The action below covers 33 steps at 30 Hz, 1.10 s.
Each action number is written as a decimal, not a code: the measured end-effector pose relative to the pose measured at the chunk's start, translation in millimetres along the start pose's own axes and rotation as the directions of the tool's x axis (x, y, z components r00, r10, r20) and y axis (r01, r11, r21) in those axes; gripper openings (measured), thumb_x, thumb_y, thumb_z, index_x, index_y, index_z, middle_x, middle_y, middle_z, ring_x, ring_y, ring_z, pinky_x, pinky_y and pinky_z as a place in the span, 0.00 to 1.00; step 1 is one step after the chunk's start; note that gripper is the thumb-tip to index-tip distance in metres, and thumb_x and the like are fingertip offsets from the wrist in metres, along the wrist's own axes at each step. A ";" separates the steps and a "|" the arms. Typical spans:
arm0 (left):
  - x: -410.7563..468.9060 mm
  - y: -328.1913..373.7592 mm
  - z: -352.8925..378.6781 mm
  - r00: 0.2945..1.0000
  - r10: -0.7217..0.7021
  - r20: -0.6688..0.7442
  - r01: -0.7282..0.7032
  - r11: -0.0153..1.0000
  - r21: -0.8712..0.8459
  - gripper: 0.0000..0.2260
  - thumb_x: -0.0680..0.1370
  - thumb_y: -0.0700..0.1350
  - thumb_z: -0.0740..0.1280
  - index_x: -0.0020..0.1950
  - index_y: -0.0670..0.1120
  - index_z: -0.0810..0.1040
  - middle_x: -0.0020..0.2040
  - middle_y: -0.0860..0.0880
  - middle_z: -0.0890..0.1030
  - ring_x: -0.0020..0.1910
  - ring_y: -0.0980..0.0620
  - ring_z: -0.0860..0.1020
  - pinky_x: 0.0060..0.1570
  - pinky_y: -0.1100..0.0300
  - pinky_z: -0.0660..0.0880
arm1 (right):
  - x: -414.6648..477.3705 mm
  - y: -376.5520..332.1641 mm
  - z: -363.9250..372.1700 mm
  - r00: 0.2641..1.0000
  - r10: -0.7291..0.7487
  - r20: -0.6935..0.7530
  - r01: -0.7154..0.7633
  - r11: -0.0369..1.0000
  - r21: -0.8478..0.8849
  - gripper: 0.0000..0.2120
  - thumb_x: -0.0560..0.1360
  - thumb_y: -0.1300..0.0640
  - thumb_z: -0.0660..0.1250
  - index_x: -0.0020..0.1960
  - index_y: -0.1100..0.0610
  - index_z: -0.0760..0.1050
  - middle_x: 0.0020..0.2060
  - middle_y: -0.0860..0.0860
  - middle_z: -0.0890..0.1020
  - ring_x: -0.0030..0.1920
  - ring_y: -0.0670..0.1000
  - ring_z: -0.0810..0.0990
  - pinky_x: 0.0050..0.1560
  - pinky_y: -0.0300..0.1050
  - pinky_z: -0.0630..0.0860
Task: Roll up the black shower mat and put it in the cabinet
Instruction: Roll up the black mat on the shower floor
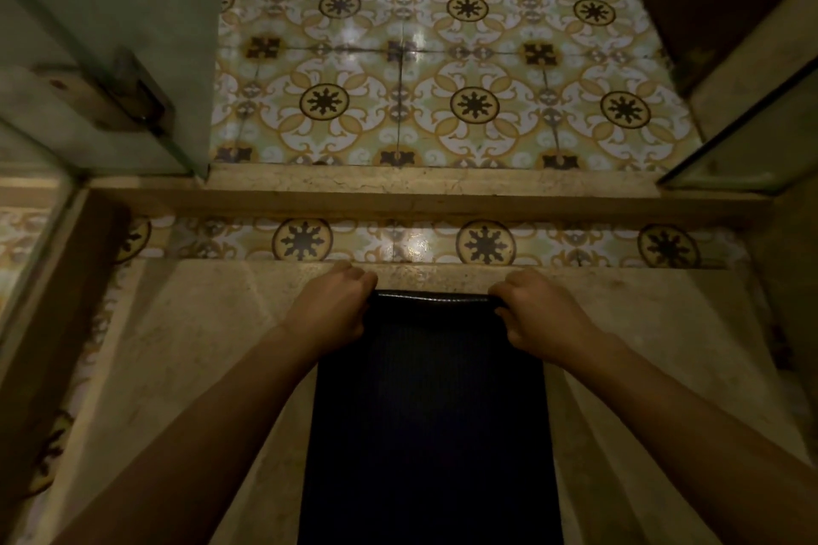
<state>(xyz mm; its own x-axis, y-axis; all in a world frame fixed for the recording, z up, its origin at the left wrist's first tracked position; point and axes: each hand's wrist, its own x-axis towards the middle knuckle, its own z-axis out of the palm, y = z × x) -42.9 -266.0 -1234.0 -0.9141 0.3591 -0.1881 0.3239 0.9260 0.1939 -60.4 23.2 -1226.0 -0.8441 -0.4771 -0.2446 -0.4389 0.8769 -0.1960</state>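
Observation:
The black shower mat [429, 412] lies flat on a beige stone floor and runs from the bottom edge of the view up to the middle. Its far edge is curled over into a thin roll. My left hand [329, 308] grips the left end of that curled edge. My right hand [542, 310] grips the right end. Both fists are closed around the mat's far edge, just short of a low stone step. No cabinet can be seen.
A raised stone threshold [425, 197] crosses the view beyond the mat, with patterned yellow floor tiles [442, 58] past it. A glass door with a metal hinge [133, 97] stands at the left. A glass panel [752, 146] stands at the right.

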 end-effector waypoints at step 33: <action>-2.4 2.9 7.5 0.999 -0.004 -0.038 0.001 0.996 -0.090 0.13 0.70 0.36 0.69 0.54 0.43 0.76 0.54 0.43 0.75 0.56 0.43 0.71 0.51 0.52 0.74 | -2.4 1.8 14.2 0.996 -0.081 -0.037 0.077 0.993 -0.089 0.11 0.71 0.68 0.67 0.52 0.60 0.72 0.48 0.56 0.74 0.45 0.56 0.75 0.36 0.50 0.75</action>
<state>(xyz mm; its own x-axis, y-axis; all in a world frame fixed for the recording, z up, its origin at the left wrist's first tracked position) -37.9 -263.3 -1240.2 -0.9239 0.3508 -0.1526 0.3000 0.9119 0.2801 -54.8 25.1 -1239.2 -0.8167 -0.5438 -0.1931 -0.5284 0.8392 -0.1284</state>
